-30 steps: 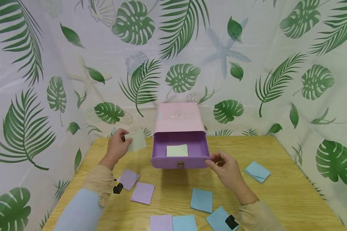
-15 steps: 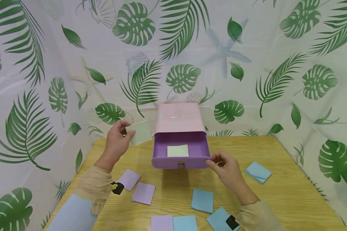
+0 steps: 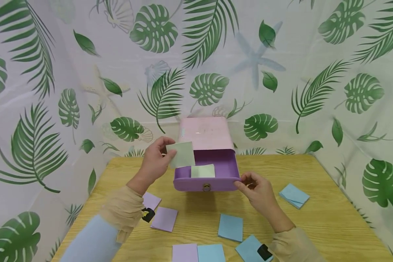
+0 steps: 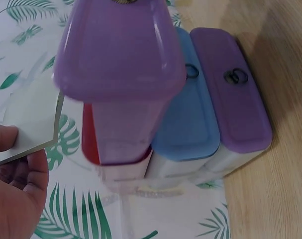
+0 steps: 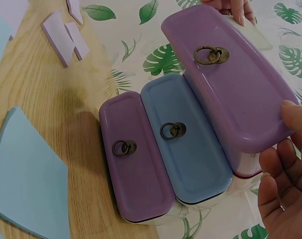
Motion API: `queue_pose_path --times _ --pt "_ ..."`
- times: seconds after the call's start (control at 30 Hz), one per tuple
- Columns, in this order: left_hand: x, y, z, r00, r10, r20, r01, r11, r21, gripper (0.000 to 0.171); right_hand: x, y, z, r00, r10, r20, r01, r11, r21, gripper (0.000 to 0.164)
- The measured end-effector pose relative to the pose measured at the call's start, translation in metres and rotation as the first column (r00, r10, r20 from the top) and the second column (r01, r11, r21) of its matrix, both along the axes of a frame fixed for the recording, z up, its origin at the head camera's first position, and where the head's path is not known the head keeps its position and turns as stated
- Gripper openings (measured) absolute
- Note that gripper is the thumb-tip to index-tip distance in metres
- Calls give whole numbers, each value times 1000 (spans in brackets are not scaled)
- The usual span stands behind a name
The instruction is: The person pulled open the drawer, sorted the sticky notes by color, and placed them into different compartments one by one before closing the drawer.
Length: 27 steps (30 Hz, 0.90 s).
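Observation:
My left hand [image 3: 155,160] pinches a pale green sticky-note pad [image 3: 183,154] between thumb and fingers. In the head view this pad overlaps the left side of the pulled-out purple top drawer [image 3: 190,184]. Another pale green pad [image 3: 203,171] lies inside, near the drawer's front wall. My right hand [image 3: 258,193] holds the drawer's right front corner, thumb on its face and fingers beneath, as the right wrist view shows. The drawer belongs to a small chest with a pink top [image 3: 204,133]. Below it, a blue drawer [image 5: 185,139] and a lower purple drawer [image 5: 136,159] are closed.
Purple note pads [image 3: 163,219] lie on the wooden table [image 3: 196,214] at front left. Several blue pads [image 3: 230,227] lie in front and to the right. A leaf-print cloth [image 3: 288,138] hangs right behind the chest and along both sides.
My left hand has brought its green pad rightward from beside the chest to over the drawer's left part. My right hand keeps its hold on the drawer corner.

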State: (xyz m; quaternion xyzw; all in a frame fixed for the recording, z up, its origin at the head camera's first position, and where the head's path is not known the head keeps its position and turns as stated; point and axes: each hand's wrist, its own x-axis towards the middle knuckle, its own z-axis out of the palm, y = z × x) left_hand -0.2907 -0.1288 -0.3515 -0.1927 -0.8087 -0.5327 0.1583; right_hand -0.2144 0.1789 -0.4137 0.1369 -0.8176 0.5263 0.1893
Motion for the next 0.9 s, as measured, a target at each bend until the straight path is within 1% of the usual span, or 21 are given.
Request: queue_pose_path --times 0.13,0.33,0.5,0.6,0.7,0.9 --pt "0 15 -4 999 -29 -15 28 998 -51 17 -1 1 -2 1000 5 -18 -5 1000 -3 13" --pt "-2 34 -6 999 -50 -17 48 992 -117 17 -3 2 -5 999 9 -43 -10 1000 -7 12" --pt "-4 43 -8 997 -62 -40 54 984 -170 17 -3 2 -5 999 8 -52 -9 1000 -15 12" --pt "-4 46 -10 997 -70 -38 62 981 -181 17 -2 2 -4 999 10 -51 -11 1000 -18 12" --pt "-4 50 -11 996 -82 -24 76 978 -195 17 -2 2 -4 999 9 -50 -10 1000 -20 12" --pt "-5 55 -12 995 -85 57 96 967 -235 15 -2 2 -4 999 5 -43 -5 1000 -16 13"
